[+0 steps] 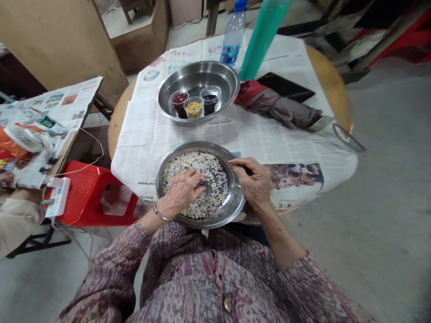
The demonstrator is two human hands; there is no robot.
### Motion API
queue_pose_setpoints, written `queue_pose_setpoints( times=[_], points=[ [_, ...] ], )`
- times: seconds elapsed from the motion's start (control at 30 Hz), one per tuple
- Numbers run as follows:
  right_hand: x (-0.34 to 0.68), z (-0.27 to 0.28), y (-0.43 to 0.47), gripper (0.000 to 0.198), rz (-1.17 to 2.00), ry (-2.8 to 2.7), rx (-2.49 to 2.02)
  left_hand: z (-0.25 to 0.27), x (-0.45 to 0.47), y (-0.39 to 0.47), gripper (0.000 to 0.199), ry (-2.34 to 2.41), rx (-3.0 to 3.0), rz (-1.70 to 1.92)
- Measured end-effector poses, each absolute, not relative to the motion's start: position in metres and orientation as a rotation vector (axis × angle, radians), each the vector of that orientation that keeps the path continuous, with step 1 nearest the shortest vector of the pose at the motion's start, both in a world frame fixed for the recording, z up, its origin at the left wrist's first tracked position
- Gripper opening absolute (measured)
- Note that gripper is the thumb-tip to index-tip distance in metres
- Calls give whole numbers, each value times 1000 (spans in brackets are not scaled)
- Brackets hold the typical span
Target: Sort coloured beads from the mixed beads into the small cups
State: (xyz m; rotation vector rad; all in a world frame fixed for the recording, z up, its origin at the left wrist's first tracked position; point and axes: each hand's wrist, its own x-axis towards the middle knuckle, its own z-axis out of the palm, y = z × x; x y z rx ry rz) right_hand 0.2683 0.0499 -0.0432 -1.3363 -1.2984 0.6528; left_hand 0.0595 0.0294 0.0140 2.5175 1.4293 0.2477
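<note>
A round steel basin (237,204) at the table's near edge holds a spread of white grains or seeds (210,168) mixed with yellow and dark red beans. My left hand (183,190), with a bracelet at the wrist, is inside this basin. Its fingers are bent down among the grains, thumb and fingertips close together; whatever they pinch is too small to make out. Over the basin's right rim, my right hand (254,181) is curled, index finger and thumb nearly meeting. The palm is turned away, so its contents are hidden.
Behind stands a larger steel basin (163,105) with cups of red beans (179,99), yellow beans (193,108) and black beans (210,101). Nearby are a plastic bottle (234,33), a green bottle (264,38), a folded umbrella (279,105) and a dark tablet (286,87). A red stool (89,193) is left.
</note>
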Motion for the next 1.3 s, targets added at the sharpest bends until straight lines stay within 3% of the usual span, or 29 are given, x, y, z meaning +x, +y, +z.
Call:
queue_pose_setpoints(
  times=[0.73, 0.93, 1.3],
  points=[
    [268, -45, 50, 17, 646, -1306, -1331, 12, 64, 41, 18, 1523, 2539, 199],
    [268, -44, 50, 18, 643, -1307, -1326, 18, 47, 36, 17, 1533, 2500, 337],
    [269, -45, 50, 17, 622, -1310, -1356, 30, 8, 4, 15, 1406, 2492, 264]
  ],
)
